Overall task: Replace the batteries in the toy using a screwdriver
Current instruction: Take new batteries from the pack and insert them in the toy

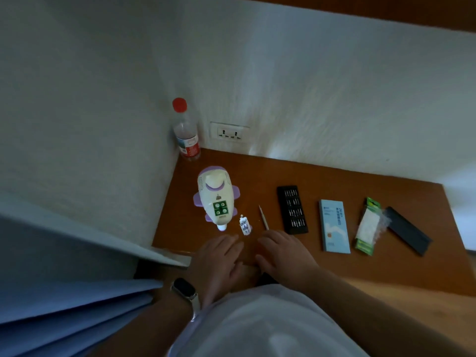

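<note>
We find both hands resting flat and empty at the near edge of the brown wooden table [322, 181]: the left hand [219, 258], with a dark watch on a pale strap [186, 292] at its wrist, and the right hand [286, 253], fingers loosely spread, gripping nothing.

Risks, in our judgement. The slim pale-handled screwdriver [264, 218] lies loose just beyond the right fingertips; a careless reach could roll it away. The small white-and-blue piece [245, 224], too blurred to identify, stands just beside the toy's near end and could be knocked over by either hand. The toy's rounded body may rock or spin once driver pressure is applied, letting the tip slip off a screw head. A wrongly sized tip from the black tray of screwdriver bits [292, 210] could strip the screw. The scene is dim, and small screws could be lost against the dark wood.

The task's thing, a white-and-purple plastic aeroplane-shaped toy [216, 197], lies toward the far-left corner of the table, in front of a clear plastic bottle with red cap [186, 132]. It carries a green square panel with four round marks. We cannot tell whether a battery cover is fitted or removed.

Toward the right edge lie a light-blue box [334, 225], a green-edged clear packet [368, 226] and a black flat lid [409, 230].
</note>
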Available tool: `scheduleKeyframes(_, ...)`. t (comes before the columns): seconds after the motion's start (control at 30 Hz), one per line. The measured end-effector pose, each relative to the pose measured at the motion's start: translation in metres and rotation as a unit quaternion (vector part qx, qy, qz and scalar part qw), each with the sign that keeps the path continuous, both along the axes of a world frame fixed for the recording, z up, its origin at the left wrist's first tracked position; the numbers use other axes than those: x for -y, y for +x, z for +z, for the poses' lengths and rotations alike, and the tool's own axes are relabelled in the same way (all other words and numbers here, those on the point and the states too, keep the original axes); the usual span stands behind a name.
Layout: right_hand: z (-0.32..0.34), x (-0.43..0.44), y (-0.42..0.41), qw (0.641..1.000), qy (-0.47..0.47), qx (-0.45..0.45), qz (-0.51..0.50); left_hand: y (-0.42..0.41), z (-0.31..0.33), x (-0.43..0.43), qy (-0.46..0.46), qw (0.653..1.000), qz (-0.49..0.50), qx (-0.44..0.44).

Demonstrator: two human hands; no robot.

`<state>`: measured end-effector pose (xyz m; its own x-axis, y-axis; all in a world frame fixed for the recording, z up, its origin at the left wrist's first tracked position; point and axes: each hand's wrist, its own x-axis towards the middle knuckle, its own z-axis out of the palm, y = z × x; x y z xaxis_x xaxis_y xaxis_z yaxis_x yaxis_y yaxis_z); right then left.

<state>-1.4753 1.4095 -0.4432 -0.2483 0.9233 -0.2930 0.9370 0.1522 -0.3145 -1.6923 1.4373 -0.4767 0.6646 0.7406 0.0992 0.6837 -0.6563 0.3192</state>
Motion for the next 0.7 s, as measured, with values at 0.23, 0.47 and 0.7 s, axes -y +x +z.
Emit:
scheduleKeyframes(0.23,-0.009,0.008,0.024,0.999,-0.032,0.013,-0.030,0.026,-0.020,-0.001,-0.090,0.991,0.057,-0.087)
scheduleKeyframes(0.47,-0.020,-0.009,0.045,0.997,-0.075,-0.009,-0.031,0.060,-0.022,-0.012,-0.110,0.982,0.146,-0.049)
scheduleKeyframes(0.7,-0.041,-0.027,0.058,0.998,-0.043,-0.037,0.007,0.100,-0.022,-0.020,-0.212,0.905,0.369,0.016)
